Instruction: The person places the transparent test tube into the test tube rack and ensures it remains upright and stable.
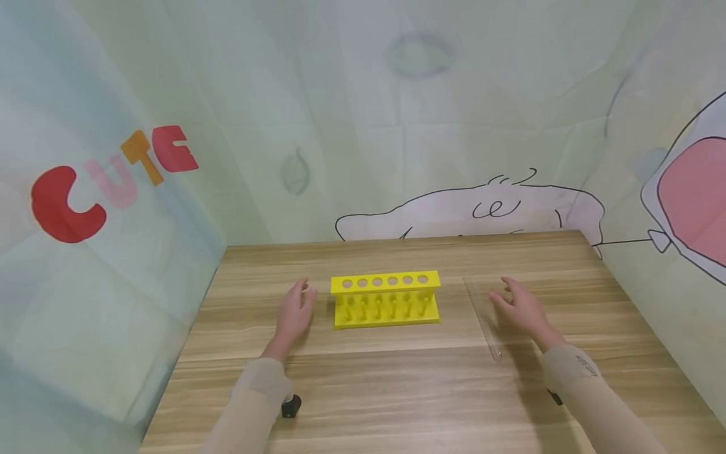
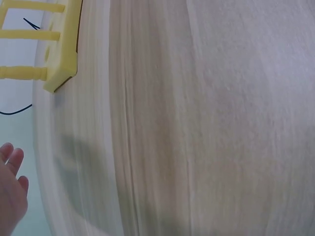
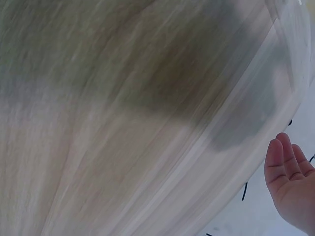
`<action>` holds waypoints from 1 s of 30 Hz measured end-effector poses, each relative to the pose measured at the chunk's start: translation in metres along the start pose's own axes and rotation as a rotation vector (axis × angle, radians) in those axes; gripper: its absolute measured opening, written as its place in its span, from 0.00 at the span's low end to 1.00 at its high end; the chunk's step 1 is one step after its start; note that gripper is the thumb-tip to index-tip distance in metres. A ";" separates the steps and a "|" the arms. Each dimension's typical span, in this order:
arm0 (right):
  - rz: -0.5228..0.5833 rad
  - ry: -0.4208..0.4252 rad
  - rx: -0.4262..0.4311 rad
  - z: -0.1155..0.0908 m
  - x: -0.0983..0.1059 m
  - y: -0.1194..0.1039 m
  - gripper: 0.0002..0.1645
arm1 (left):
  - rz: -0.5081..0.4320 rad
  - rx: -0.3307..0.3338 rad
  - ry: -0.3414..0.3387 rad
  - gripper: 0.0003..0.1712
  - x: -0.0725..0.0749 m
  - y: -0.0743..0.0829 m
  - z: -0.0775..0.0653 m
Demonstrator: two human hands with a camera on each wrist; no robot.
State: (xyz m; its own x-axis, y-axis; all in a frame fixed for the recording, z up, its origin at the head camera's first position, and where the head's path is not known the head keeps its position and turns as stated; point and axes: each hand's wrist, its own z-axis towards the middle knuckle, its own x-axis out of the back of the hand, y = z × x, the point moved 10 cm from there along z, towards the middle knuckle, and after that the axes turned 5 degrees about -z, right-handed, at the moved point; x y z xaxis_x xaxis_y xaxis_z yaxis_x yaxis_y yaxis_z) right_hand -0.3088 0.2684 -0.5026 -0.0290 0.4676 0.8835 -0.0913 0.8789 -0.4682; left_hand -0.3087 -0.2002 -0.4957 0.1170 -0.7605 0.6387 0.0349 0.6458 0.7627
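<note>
A yellow test tube rack (image 1: pixel 386 289) stands on the wooden table, with a row of round holes along its top bar and upright pegs on its base. To its right lies a clear glass test tube (image 1: pixel 484 325), slanted, its rounded end toward me. My left hand (image 1: pixel 295 309) is held just left of the rack, fingers relaxed and holding nothing. Right of the tube is my right hand (image 1: pixel 522 310), its thumb side nearest the glass, also bare. The left wrist view has the rack's end at its top left and part of the left hand (image 2: pixel 11 189); relaxed fingers of the right hand (image 3: pixel 291 184) show in the right wrist view.
The wooden table (image 1: pixel 363 391) reaches back to a pale cloth backdrop (image 1: pixel 363 113) with printed cartoon shapes. Cloth also hangs along the left and right sides. A dark wrist device (image 1: pixel 291 406) shows beneath the left sleeve.
</note>
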 end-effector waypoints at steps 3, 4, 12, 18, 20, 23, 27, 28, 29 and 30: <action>0.015 0.001 -0.006 0.000 -0.001 -0.002 0.39 | -0.006 0.004 0.000 0.28 -0.002 0.003 0.001; 0.019 0.000 -0.006 0.000 -0.001 -0.003 0.39 | -0.013 0.005 0.000 0.28 -0.003 0.004 0.001; 0.020 -0.003 -0.023 0.001 -0.001 -0.005 0.39 | -0.084 0.023 0.009 0.28 -0.008 0.007 0.003; 0.032 0.006 -0.008 0.002 -0.003 -0.009 0.39 | -0.162 0.040 0.032 0.29 -0.012 0.007 0.004; 0.039 0.008 -0.004 0.002 -0.004 -0.011 0.38 | -0.180 0.053 0.040 0.29 -0.014 0.008 0.004; 0.048 0.006 -0.005 0.003 -0.006 -0.012 0.38 | -0.194 0.070 0.040 0.29 -0.018 0.009 0.004; 0.062 -0.004 -0.014 0.004 -0.011 -0.012 0.38 | -0.210 0.090 0.044 0.29 -0.023 0.009 0.005; 0.066 -0.006 -0.016 0.004 -0.012 -0.012 0.38 | -0.218 0.096 0.049 0.29 -0.024 0.008 0.005; 0.068 -0.009 -0.016 0.004 -0.013 -0.012 0.38 | -0.223 0.099 0.052 0.29 -0.025 0.009 0.005; 0.069 -0.011 -0.013 0.004 -0.014 -0.013 0.38 | -0.226 0.100 0.052 0.29 -0.026 0.009 0.005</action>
State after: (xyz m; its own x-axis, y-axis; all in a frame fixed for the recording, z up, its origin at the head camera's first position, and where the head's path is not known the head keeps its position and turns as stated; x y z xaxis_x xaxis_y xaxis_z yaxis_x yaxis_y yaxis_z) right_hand -0.3112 0.2506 -0.5089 -0.0455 0.5265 0.8490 -0.0761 0.8456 -0.5284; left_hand -0.3164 -0.1749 -0.5055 0.1678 -0.8789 0.4464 -0.0320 0.4478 0.8936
